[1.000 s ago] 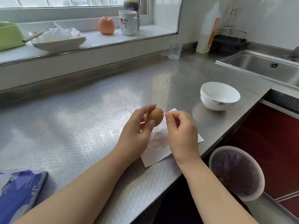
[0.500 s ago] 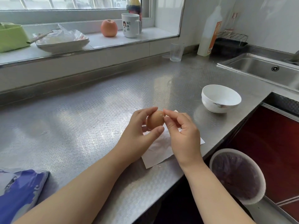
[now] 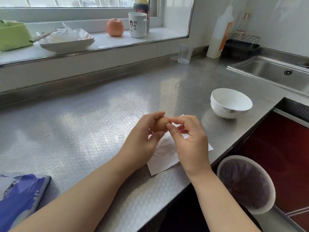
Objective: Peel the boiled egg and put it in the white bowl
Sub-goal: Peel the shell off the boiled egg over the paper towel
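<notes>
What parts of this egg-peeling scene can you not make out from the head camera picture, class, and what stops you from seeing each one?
1. Egg: its far side and base are covered by the left hand and right hand, so how much shell is off stays unknown.
2. White bowl: its near wall hides the bottom.
3. Paper towel: partly covered by both hands.
4. Bin: contents too dark.
5. Blue bag: cut off by the left edge.

bare counter left, white bowl right, glass behind
</notes>
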A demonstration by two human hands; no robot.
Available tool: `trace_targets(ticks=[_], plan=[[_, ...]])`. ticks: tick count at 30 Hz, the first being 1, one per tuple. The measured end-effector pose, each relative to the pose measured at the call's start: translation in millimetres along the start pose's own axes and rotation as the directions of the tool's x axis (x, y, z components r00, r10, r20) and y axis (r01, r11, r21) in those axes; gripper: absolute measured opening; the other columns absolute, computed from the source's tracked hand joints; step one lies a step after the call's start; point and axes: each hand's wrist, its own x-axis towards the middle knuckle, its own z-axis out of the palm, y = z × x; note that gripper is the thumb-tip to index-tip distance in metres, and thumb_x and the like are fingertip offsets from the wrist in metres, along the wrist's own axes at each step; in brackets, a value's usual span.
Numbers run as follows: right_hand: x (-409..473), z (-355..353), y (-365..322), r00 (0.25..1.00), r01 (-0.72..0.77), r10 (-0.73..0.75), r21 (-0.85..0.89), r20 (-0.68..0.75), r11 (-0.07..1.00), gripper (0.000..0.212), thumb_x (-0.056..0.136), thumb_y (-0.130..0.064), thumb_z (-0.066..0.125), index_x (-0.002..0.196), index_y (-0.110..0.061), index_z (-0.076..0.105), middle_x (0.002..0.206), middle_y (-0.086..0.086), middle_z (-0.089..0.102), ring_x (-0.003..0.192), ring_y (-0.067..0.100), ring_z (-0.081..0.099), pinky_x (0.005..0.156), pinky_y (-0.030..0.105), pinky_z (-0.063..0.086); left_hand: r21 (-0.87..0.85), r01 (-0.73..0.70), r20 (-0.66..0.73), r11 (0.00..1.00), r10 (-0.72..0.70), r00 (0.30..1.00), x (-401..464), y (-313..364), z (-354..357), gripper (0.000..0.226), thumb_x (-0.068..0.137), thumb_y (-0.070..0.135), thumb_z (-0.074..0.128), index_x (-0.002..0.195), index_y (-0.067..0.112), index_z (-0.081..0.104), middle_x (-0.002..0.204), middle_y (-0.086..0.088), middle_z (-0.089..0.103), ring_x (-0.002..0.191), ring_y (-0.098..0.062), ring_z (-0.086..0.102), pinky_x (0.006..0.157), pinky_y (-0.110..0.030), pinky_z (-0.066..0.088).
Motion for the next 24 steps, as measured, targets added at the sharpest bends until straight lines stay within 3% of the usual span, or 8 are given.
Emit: trace_targets(ticks=[4, 11, 18, 24], plan=[[0, 2, 1, 0.999, 0.045, -0.046, -0.049, -0.002, 0.998, 0.014, 0.086, -0.02, 0.067, 0.099, -0.026, 0.07, 0.096, -0.021, 0.057, 0.087, 0.01, 0.058, 0.079, 0.017, 0.045, 0.097, -0.036, 0.01, 0.995, 0.035, 0.999, 1, -3, 0, 0.05, 0.091, 0.004, 0.059, 0.136, 0.023, 0.048, 0.124, 0.007, 0.056, 0.11, 0.004, 0.052, 0.092, -0.009, 0.04], [0, 2, 2, 0.99, 0.124, -0.132, -0.157, -0.04, 0.98, 0.012, 0.088, -0.023, 0.065, 0.097, -0.022, 0.071, 0.089, -0.019, 0.055, 0.086, 0.008, 0.056, 0.08, 0.023, 0.046, 0.074, -0.023, 0.028, 0.997, 0.021, 0.999, -2, -3, 1, 0.046, 0.095, 0.008, 0.053, 0.137, 0.022, 0.042, 0.131, 0.007, 0.055, 0.121, -0.005, 0.051, 0.102, -0.019, 0.039], [5, -2, 6, 0.97, 0.223, -0.243, -0.33, -0.017, 0.917, 0.009, 0.09, -0.019, 0.063, 0.091, -0.014, 0.07, 0.087, -0.004, 0.062, 0.083, 0.014, 0.055, 0.079, 0.014, 0.039, 0.056, -0.018, 0.028, 0.998, 0.017, 0.999, -2, -2, 3, 0.039, 0.095, 0.007, 0.052, 0.133, 0.019, 0.048, 0.126, 0.005, 0.055, 0.116, -0.004, 0.053, 0.094, -0.009, 0.038], [10, 3, 9, 0.982, 0.18, -0.189, -0.282, -0.006, 0.942, 0.019, 0.092, -0.026, 0.054, 0.086, -0.011, 0.064, 0.086, -0.002, 0.06, 0.079, 0.012, 0.054, 0.072, 0.019, 0.043, 0.049, -0.009, 0.021, 0.999, 0.008, 1.0, -1, -4, 3, 0.041, 0.094, 0.005, 0.052, 0.131, 0.022, 0.048, 0.126, 0.005, 0.054, 0.115, -0.003, 0.053, 0.093, -0.009, 0.04]])
